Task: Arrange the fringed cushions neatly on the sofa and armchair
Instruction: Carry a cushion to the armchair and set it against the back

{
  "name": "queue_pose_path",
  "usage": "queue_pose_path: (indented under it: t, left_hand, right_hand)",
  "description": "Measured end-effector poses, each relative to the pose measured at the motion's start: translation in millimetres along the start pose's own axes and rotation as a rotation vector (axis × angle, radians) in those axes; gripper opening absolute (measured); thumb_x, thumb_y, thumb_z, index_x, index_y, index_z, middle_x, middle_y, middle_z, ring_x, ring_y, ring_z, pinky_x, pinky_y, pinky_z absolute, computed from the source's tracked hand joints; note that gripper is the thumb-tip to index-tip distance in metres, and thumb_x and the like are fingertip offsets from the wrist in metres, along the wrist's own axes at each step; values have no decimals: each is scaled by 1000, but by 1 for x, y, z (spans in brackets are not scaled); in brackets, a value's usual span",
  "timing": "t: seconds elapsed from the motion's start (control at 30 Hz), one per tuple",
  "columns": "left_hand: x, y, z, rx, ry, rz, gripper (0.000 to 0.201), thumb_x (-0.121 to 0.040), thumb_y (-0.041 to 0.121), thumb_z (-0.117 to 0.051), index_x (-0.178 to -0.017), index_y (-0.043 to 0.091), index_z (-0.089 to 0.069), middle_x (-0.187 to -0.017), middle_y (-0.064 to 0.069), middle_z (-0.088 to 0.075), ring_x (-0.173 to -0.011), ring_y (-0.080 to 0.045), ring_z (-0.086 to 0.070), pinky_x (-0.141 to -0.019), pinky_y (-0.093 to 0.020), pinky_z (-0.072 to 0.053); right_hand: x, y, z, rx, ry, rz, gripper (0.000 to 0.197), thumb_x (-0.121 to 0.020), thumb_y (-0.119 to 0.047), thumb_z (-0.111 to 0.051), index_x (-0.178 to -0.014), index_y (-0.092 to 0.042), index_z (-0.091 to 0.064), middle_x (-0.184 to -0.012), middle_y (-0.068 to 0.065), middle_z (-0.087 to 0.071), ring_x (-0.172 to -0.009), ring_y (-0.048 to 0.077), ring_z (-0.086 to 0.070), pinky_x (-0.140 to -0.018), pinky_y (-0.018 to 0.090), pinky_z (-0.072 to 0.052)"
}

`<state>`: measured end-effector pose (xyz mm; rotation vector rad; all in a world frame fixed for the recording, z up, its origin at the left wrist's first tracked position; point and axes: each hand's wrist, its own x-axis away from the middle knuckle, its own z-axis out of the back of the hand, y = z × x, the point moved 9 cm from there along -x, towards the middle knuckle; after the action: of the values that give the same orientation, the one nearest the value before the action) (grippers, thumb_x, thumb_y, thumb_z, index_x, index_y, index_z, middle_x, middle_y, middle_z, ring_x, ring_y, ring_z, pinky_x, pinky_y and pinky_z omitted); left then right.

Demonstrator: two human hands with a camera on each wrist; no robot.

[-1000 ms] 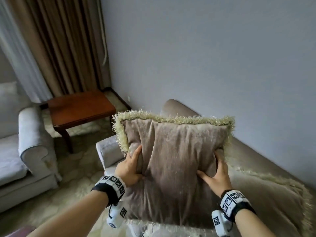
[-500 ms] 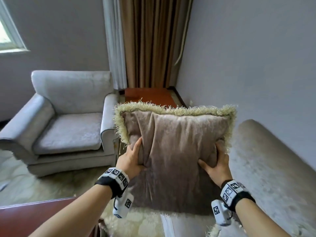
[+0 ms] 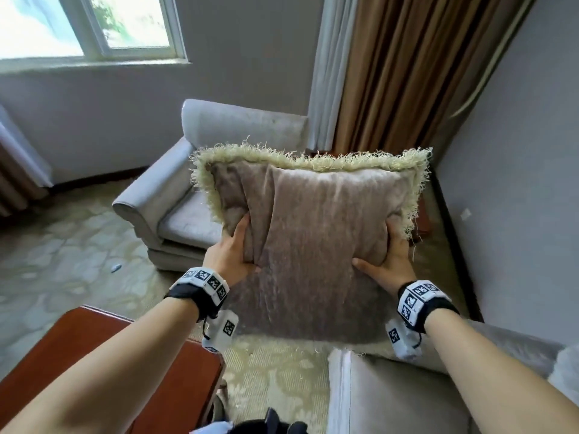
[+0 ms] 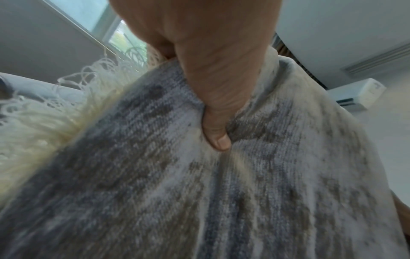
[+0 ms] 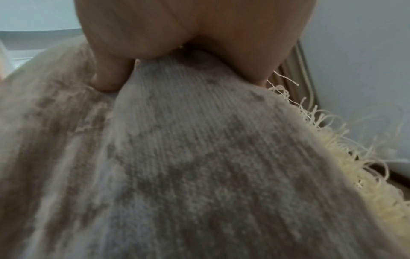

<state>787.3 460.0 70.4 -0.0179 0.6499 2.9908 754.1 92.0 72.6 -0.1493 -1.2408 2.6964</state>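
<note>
A brown velvet cushion with a pale green fringe hangs upright in the air between my two hands. My left hand grips its left edge, thumb pressed into the front; the cushion fills the left wrist view under that thumb. My right hand grips the right edge, and the cushion fills the right wrist view too. Behind the cushion stands the grey armchair, its seat bare. The sofa's arm lies at the lower right, below my right forearm.
A red-brown wooden table sits at the lower left under my left forearm. Brown curtains hang behind the armchair, a window is at the upper left. Patterned carpet spreads left of the armchair; a small pale scrap lies on it.
My view has swung left from the sofa to the armchair, which now stands straight behind the cushion. Both hands keep the same grip on the cushion.
</note>
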Motion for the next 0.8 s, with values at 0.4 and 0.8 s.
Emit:
queue_pose_path:
  t: [0.4, 0.8]
  left_hand:
    - [-172, -135, 34, 10, 64, 205, 128, -59, 47, -86, -143, 47, 10, -155, -8, -19, -121, -42, -52, -95, -48, -49]
    - [-397, -107, 23, 68, -4, 77, 131, -56, 41, -91, -147, 46, 4, -129, -23, -43, -108, -43, -57, -90, -45, -47]
  right_hand:
    - [-225, -97, -145, 33, -162, 135, 124, -56, -53, -88, -147, -45, -3, -144, 8, -23, -136, 32, -30, -111, 49, -31]
    - [-394, -87, -125, 54, -12, -5, 122, -56, -59, -84, -145, -50, -2, -142, 7, -25, -134, 33, -35, -111, 48, -34]
